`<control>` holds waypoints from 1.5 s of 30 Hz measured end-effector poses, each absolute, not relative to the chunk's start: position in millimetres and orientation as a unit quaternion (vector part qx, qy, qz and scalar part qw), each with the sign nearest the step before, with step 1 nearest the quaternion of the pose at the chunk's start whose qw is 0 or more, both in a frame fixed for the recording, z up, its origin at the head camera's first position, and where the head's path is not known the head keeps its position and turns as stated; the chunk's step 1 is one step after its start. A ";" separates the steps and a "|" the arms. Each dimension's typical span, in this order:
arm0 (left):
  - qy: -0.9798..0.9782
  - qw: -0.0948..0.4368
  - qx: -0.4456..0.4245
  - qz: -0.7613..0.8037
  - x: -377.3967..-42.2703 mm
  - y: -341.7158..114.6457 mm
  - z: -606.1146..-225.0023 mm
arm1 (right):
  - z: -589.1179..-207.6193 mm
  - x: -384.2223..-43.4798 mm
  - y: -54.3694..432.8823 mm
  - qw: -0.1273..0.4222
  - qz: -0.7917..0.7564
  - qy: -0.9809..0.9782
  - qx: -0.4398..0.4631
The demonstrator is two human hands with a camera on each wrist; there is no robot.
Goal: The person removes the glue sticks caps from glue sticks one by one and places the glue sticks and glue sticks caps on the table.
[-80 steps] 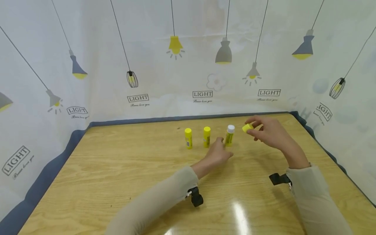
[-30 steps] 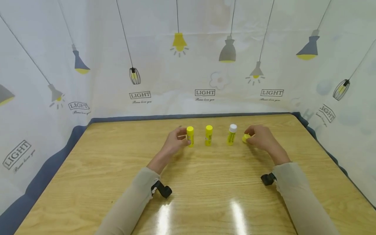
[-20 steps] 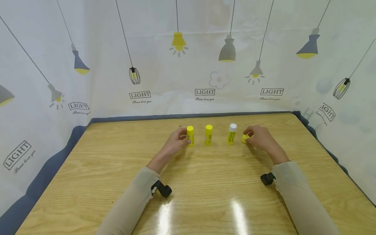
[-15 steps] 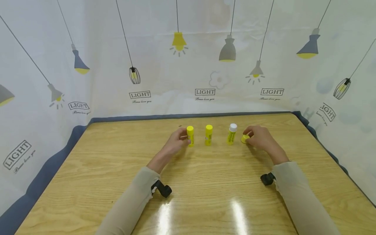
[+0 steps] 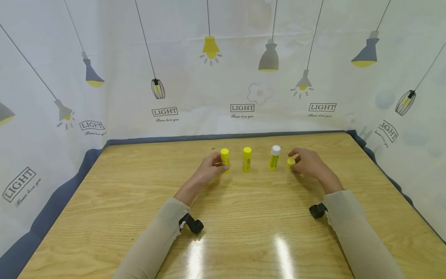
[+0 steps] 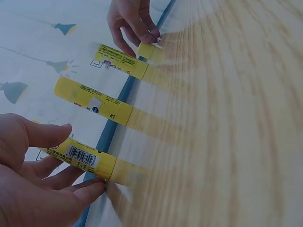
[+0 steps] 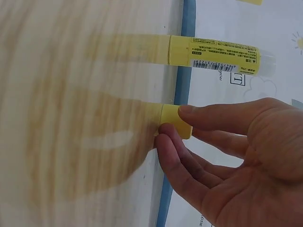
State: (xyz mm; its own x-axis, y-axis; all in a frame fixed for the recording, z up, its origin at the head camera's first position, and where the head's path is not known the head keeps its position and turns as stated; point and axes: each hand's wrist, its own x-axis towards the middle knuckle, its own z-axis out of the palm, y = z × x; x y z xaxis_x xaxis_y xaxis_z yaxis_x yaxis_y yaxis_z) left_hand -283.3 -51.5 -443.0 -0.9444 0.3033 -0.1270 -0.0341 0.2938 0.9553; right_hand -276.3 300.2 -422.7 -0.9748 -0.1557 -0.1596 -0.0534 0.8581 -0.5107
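Three yellow glue sticks stand upright in a row on the wooden table. My left hand [image 5: 209, 168] is at the leftmost glue stick [image 6: 90, 158], holding it between thumb and fingers. A capped middle glue stick [image 5: 247, 159] stands untouched beside it. The third, an uncapped glue stick [image 5: 274, 158], shows its white top. To its right, my right hand [image 5: 308, 162] pinches a short yellow cap [image 7: 176, 121] between thumb and fingers; the cap stands on the tabletop. In the left wrist view the right hand [image 6: 130, 21] and the cap appear at the far end of the row.
The wooden table [image 5: 244, 217] reaches back to a dark blue border [image 5: 167, 140]. Behind and at both sides hangs a pale cloth [image 5: 195, 81] printed with lamps and lettering. Each wrist carries a black camera mount [image 5: 193, 224].
My left hand has moved from beside the uncapped glue stick to the leftmost one. My right hand has lowered the cap to the table. Over the last second both hands have hardly moved.
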 end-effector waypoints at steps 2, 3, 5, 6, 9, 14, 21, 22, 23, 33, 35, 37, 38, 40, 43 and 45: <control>0.793 0.143 0.087 0.586 -282.9 -51.9 -442.9 | -421.8 -276.6 301.2 0.101 -0.265 0.957 -0.056; 0.793 0.144 0.087 0.586 -282.9 -51.9 -442.8 | -421.4 -276.6 301.9 0.102 -0.266 0.957 -0.057; 0.793 0.146 0.087 0.585 -282.5 -51.8 -442.3 | -419.8 -275.9 302.9 0.102 -0.270 0.956 -0.058; 0.793 0.146 0.087 0.584 -282.2 -51.6 -442.0 | -419.1 -275.4 303.7 0.100 -0.270 0.956 -0.059; 0.792 0.146 0.085 0.587 -282.1 -51.1 -441.5 | -415.7 -273.2 305.6 0.092 -0.269 0.957 -0.062; 0.791 0.125 0.081 0.594 -282.8 -50.3 -443.1 | -408.0 -269.1 307.0 0.073 -0.279 0.955 -0.073; 0.796 0.116 0.080 0.589 -283.3 -51.0 -444.3 | -390.5 -260.7 301.5 0.060 -0.292 0.952 -0.073; 0.797 0.116 0.081 0.587 -283.0 -51.4 -443.4 | -387.2 -259.3 299.9 0.056 -0.296 0.951 -0.073; 0.798 0.116 0.082 0.586 -282.7 -51.8 -442.7 | -383.9 -257.7 298.4 0.053 -0.301 0.949 -0.074; 0.784 0.140 0.109 0.595 -280.1 -60.6 -437.0 | -355.0 -239.2 282.7 0.021 -0.307 0.944 -0.116; 0.778 0.153 0.112 0.599 -279.1 -62.7 -434.5 | -351.9 -236.7 278.5 0.016 -0.306 0.944 -0.125; 0.774 0.165 0.114 0.600 -277.9 -64.6 -432.1 | -349.5 -234.4 274.2 0.017 -0.312 0.940 -0.134; 0.773 0.171 0.115 0.600 -277.0 -65.3 -430.8 | -348.8 -233.4 272.2 0.017 -0.315 0.939 -0.138; 0.774 0.180 0.117 0.595 -275.4 -65.9 -428.9 | -347.6 -230.9 268.1 0.020 -0.322 0.936 -0.145; 0.780 0.187 0.121 0.585 -273.2 -65.4 -427.2 | -346.3 -227.2 262.1 0.025 -0.334 0.930 -0.150; 0.780 0.191 0.121 0.583 -271.7 -64.7 -426.5 | -345.7 -225.1 258.2 0.027 -0.333 0.930 -0.155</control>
State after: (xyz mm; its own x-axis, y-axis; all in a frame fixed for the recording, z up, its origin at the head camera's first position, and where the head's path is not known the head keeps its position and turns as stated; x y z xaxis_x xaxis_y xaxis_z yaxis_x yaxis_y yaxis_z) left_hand -271.7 -64.7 -426.5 -0.8976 0.4119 -0.1572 -0.0341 0.2907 0.9562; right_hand -225.1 258.2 -345.7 -0.9508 -0.3053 0.0530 -0.2695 0.7301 -0.6279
